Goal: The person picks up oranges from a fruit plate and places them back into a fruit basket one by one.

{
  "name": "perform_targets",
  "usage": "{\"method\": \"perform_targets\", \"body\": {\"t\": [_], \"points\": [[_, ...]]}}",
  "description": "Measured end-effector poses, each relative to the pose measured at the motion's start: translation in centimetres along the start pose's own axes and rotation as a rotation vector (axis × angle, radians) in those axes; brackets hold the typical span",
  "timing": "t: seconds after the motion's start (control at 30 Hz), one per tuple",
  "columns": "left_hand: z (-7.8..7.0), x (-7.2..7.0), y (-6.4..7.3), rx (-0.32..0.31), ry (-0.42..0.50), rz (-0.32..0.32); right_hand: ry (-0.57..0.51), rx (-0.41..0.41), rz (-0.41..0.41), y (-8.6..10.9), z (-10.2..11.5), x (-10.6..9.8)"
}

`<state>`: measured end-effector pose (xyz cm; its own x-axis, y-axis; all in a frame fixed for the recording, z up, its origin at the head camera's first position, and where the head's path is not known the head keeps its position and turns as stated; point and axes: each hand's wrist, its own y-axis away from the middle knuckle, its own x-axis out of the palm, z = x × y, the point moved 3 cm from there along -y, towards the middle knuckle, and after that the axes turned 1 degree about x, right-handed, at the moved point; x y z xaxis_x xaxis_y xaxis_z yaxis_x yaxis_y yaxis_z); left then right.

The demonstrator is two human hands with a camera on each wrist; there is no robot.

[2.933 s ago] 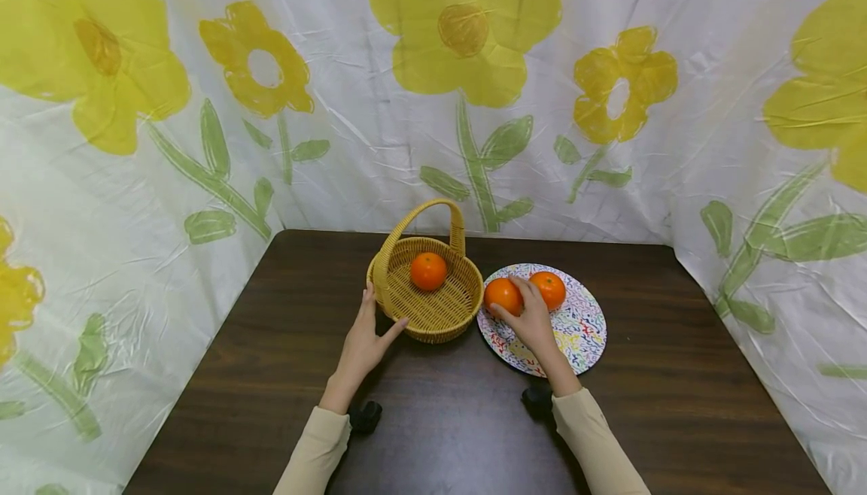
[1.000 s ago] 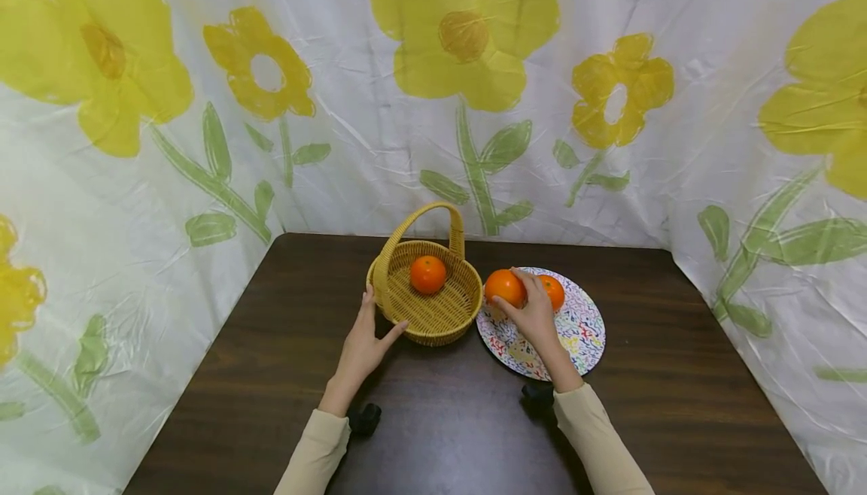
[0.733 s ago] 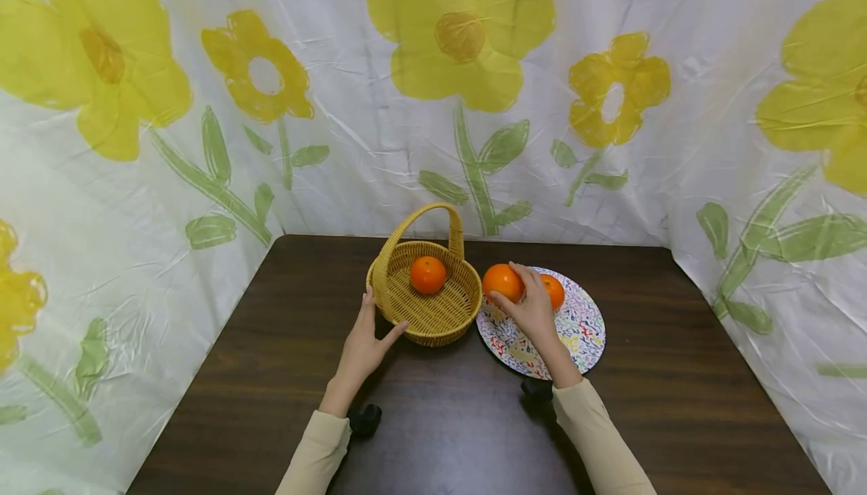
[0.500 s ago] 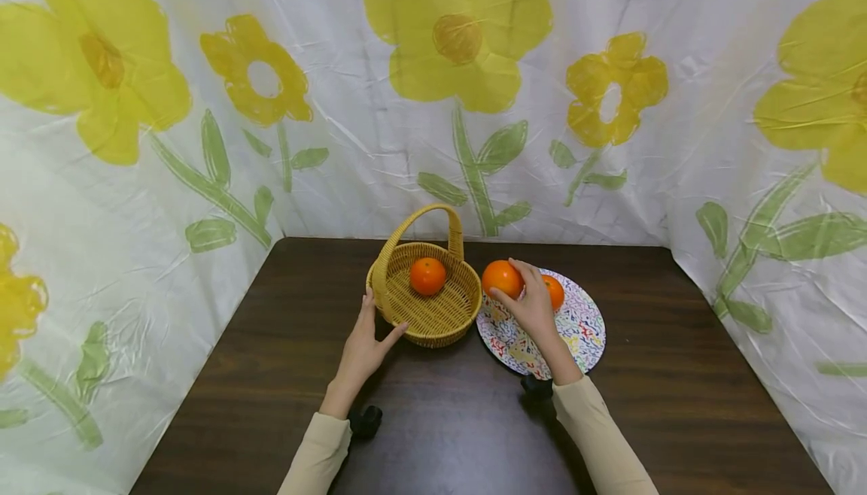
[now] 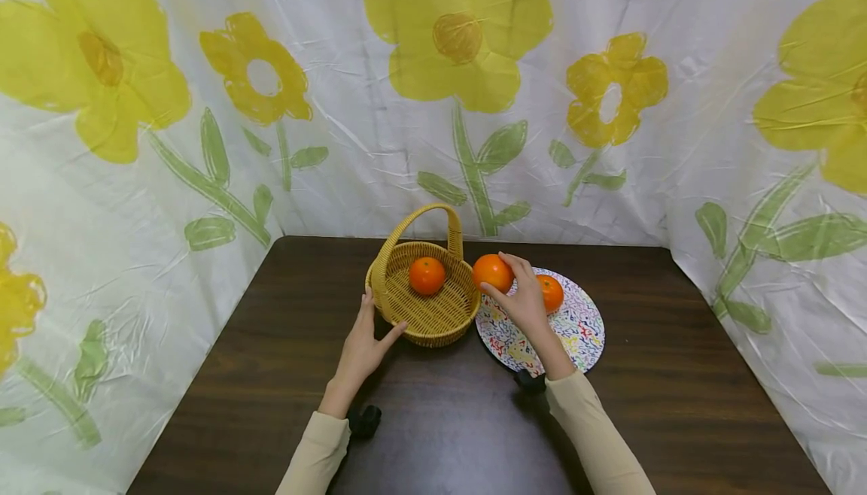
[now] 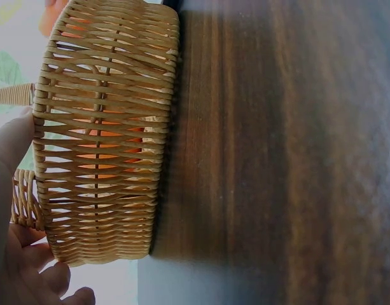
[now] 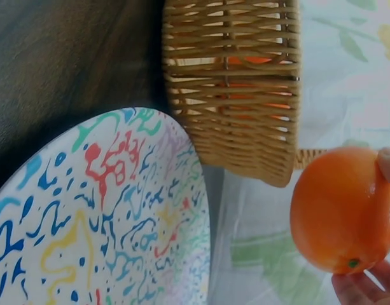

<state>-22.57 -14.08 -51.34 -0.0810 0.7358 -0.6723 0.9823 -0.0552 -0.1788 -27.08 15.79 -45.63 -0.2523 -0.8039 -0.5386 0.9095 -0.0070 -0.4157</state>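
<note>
Head view: right hand [image 5: 525,304], grip curled round an orange [image 5: 492,273], has shifted left toward the mid-frame basket [image 5: 436,336], suggesting a transfer; left hand [image 5: 362,346] lies spread against it.

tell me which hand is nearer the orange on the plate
Right. The right hand is beside that orange, partly hiding it in the head view; the left hand is farther off, at the left of the basket.

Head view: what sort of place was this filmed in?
Probably an indoor spot set up for recording, though the wider room is hidden: a flower-print cloth hangs behind and to both sides of a dark wood-look table, and black devices show by both wrists.
</note>
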Motion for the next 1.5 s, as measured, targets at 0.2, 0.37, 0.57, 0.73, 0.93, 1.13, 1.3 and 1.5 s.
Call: {"method": "perform_targets", "body": {"t": [0.2, 0.37, 0.57, 0.73, 0.93, 1.13, 1.3, 1.5], "points": [[0.1, 0.1, 0.0, -0.001, -0.012, 0.002, 0.004, -0.027, 0.01, -0.1, 0.3, 0.5], [0.2, 0.1, 0.0, -0.001, -0.012, -0.003, 0.023, -0.044, 0.017, -0.1, 0.6, 0.7], [0.2, 0.1, 0.0, 0.006, -0.014, -0.006, 0.014, -0.068, 0.031, -0.2, 0.9, 1.1], [0.2, 0.2, -0.1, 0.009, -0.024, -0.002, 0.023, -0.072, 0.051, -0.2, 1.2, 1.5], [0.3, 0.2, -0.1, 0.008, -0.024, -0.002, 0.022, -0.075, 0.089, -0.2, 1.5, 2.1], [0.2, 0.1, -0.1, 0.01, -0.018, 0.001, 0.052, -0.098, 0.108, -0.2, 1.5, 2.9], [0.1, 0.1, -0.1, 0.016, -0.012, 0.0, 0.04, -0.109, 0.138, -0.2, 1.5, 3.6], [0.1, 0.0, -0.2, 0.017, -0.015, -0.004, 0.06, -0.106, 0.154, -0.1, 1.6, 4.2]]}}
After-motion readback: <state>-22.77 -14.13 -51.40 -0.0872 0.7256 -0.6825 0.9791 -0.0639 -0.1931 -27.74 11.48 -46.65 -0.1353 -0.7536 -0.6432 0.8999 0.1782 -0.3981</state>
